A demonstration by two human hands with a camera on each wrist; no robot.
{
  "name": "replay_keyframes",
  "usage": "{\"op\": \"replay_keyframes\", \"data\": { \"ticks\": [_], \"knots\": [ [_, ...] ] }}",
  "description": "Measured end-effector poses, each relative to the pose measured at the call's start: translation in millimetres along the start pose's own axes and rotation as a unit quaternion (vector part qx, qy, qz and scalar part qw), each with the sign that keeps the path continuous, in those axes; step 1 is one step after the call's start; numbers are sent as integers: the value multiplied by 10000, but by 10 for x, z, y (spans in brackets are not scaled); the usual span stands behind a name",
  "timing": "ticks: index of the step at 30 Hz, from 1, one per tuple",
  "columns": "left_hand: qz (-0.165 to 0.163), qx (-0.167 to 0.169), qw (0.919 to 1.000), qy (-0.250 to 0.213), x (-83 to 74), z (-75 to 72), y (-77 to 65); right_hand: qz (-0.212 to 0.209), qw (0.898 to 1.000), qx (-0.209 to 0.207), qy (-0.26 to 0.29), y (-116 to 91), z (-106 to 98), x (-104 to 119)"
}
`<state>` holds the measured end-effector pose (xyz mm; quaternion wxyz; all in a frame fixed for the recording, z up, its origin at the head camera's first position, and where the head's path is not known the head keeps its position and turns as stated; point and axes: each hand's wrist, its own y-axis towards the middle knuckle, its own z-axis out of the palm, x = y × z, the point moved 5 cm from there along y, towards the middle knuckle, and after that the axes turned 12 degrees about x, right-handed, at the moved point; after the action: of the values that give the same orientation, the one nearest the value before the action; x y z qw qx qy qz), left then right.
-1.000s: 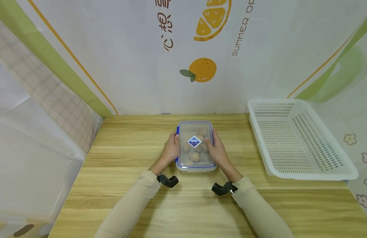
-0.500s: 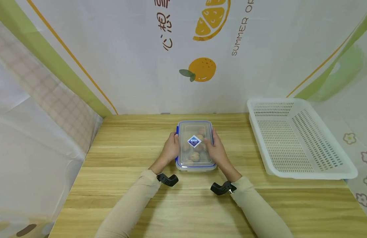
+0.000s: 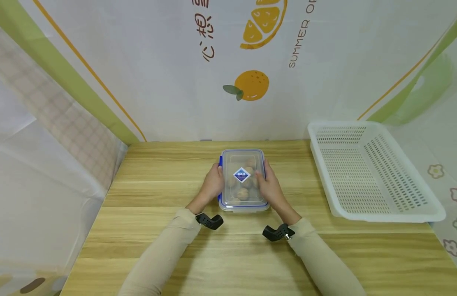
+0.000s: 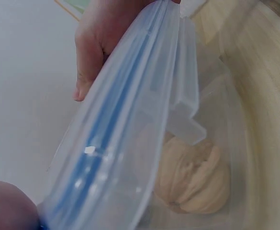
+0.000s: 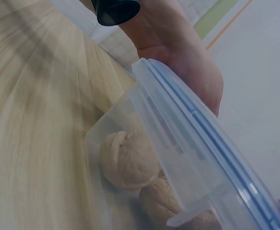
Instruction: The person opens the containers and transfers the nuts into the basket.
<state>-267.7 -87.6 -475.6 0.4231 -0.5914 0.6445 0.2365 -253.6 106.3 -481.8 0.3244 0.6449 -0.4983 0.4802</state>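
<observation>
A clear plastic food container (image 3: 244,201) with a blue-edged lid and a diamond-shaped label lies flat on the wooden table. Several walnuts (image 3: 242,194) show through the lid. My left hand (image 3: 212,181) grips its left side, thumb at the lid's edge. On the opposite side my right hand (image 3: 271,187) holds it, with the thumb on top of the lid and the fingers along the wall. In the right wrist view walnuts (image 5: 128,160) rest inside, against the wall. The left wrist view shows a clear locking flap (image 4: 185,120) angled out from the lid's near end.
A white perforated plastic basket (image 3: 333,207) stands at the table's right side. Behind the wooden table (image 3: 150,197) hangs a white cloth (image 3: 169,90) printed with oranges. More cloth (image 3: 39,176) hangs along the left edge.
</observation>
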Motion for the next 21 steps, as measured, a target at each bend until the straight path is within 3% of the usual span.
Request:
{"op": "replay_keyframes", "data": {
  "ticks": [8, 15, 21],
  "knots": [
    [3, -106, 9999, 77, -10, -1, 14, 84, 9999, 21, -65, 2, -8, 7],
    [-151, -326, 9986, -386, 116, -14, -22, 128, 9999, 2, -77, 16, 0, -9],
    [-129, -279, 9987, -414, 138, -14, -24, 155, 9998, -40, -100, 10, 7, -12]
  ]
}}
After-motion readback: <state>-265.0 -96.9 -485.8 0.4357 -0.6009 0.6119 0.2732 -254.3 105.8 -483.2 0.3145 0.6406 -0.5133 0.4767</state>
